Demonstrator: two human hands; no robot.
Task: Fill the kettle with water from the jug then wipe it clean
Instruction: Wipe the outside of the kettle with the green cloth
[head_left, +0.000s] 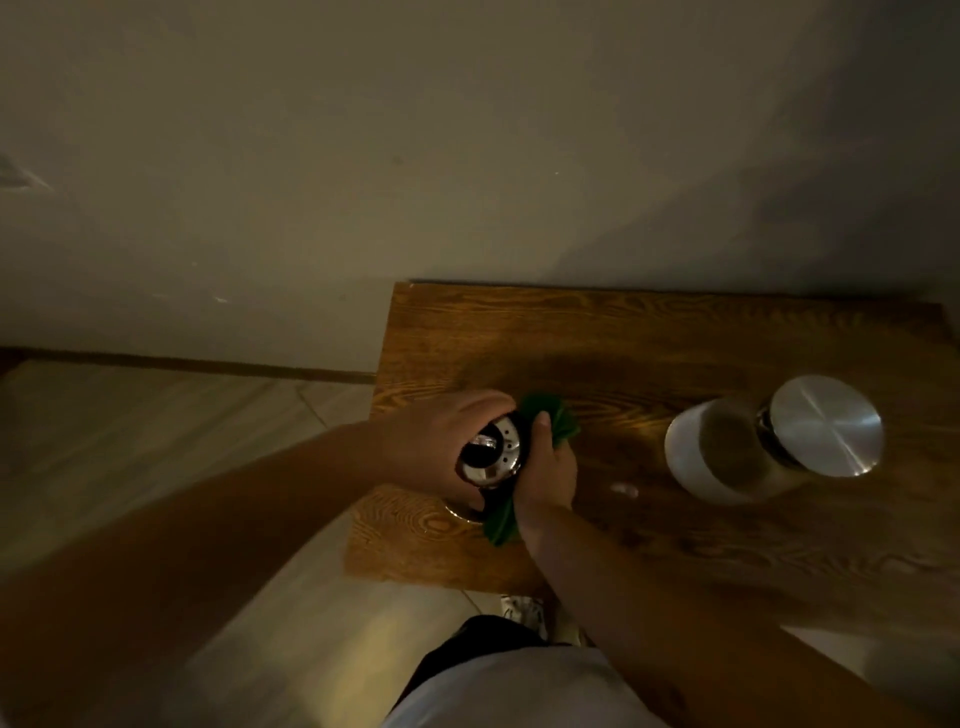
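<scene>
View from above of a brown wood-grain table (649, 332) set against a pale wall (467, 156). Near the table's left edge stands a small shiny steel kettle with a black top (491, 452). The left hand (441, 441) curls over the kettle's left side and grips it. The right hand (545, 473) clutches a dark green cloth (545, 421) and presses it against the kettle's right side; the cloth's lower end hangs out beneath the wrist. Well apart, to the right, stands a translucent jug with a white base and a round brushed-metal lid (769, 441). A small wet spot (623, 489) lies on the wood between kettle and jug. A pale tiled floor (156, 441) lies to the left.
</scene>
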